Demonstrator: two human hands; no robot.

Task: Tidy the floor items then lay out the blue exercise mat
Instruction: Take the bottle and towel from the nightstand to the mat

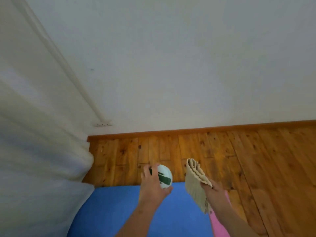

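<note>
The blue exercise mat (pixel 119 207) lies flat on the wooden floor at the bottom middle, its far edge near the wall. My left hand (pixel 153 187) grips a white ball with dark green stripes (pixel 165 176) above the mat's far edge. My right hand (pixel 213 189) holds a folded beige cloth (pixel 196 182), which stands up and hangs down over the mat's right side. A pink strip (pixel 219 224), perhaps another mat, shows under my right forearm along the blue mat's right edge.
A pale curtain (pixel 39 151) hangs at the left and reaches the mat's left side. A white wall with a wooden skirting board (pixel 196 130) stands ahead. A socket strip (pixel 103 124) sits low on the wall. Wooden floor (pixel 256 165) stretches to the right.
</note>
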